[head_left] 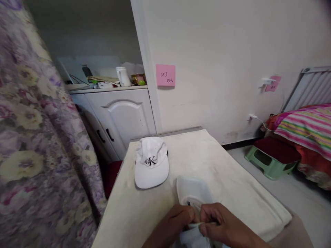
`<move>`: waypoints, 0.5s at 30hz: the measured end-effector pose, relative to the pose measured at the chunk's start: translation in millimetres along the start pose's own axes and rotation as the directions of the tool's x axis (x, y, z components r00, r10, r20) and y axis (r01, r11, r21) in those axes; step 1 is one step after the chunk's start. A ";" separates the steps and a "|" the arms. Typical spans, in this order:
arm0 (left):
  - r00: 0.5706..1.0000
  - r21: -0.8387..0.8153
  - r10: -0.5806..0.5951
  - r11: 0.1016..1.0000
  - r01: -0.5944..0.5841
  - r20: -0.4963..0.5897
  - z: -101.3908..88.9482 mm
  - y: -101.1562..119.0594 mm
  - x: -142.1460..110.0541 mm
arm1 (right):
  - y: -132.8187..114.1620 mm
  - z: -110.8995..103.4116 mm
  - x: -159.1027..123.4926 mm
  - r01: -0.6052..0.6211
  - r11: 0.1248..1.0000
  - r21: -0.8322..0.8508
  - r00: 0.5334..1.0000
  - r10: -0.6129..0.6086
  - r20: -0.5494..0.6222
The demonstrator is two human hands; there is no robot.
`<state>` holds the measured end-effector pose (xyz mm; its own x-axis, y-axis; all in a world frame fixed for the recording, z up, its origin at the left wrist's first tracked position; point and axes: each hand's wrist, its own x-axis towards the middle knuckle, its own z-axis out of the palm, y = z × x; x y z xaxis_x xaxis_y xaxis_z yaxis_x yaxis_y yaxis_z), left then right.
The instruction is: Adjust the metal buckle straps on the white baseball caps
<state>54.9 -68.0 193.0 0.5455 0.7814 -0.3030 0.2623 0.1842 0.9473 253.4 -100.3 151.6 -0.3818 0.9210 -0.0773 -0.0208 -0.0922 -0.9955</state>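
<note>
A pale cap (194, 189) lies near the front of the table, its brim pointing away from me and its inside partly showing. My left hand (178, 220) and my right hand (219, 220) are close together at the near edge of this cap. Both have their fingers pinched on the cap's edge; the exact part between the fingertips is hidden. Farther off to the left, a white cap (152, 162) with black "CK" lettering rests on the cloth, its brim towards me. Neither hand touches it.
A cream cloth covers the table (124, 213). A floral curtain (38, 137) hangs close on the left, beside a white cabinet (126, 113) bearing a white jug (123, 76). On the right are a green stool (270, 168) and a bed with a striped cover (307, 120).
</note>
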 end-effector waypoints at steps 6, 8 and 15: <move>0.965 0.065 0.212 0.972 -0.224 0.158 -6.4 -3.5 8.1 | 3.5 -8.6 1.4 -0.073 0.985 0.159 0.996 0.065 0.058; 0.946 0.081 0.264 0.956 -0.283 0.189 -10.3 -3.0 8.7 | 1.2 -12.0 1.3 -0.077 0.981 0.179 0.996 0.068 0.053; 0.975 0.228 0.177 0.952 -0.205 0.136 -13.0 21.3 -16.7 | -1.1 -16.5 -9.1 -0.002 0.990 0.142 0.997 -0.009 0.080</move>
<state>41.1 -69.4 219.6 0.6862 0.7135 -0.1418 0.3192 -0.1202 0.9400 272.2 -102.2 152.5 -0.4541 0.8887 -0.0635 -0.1511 -0.1470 -0.9775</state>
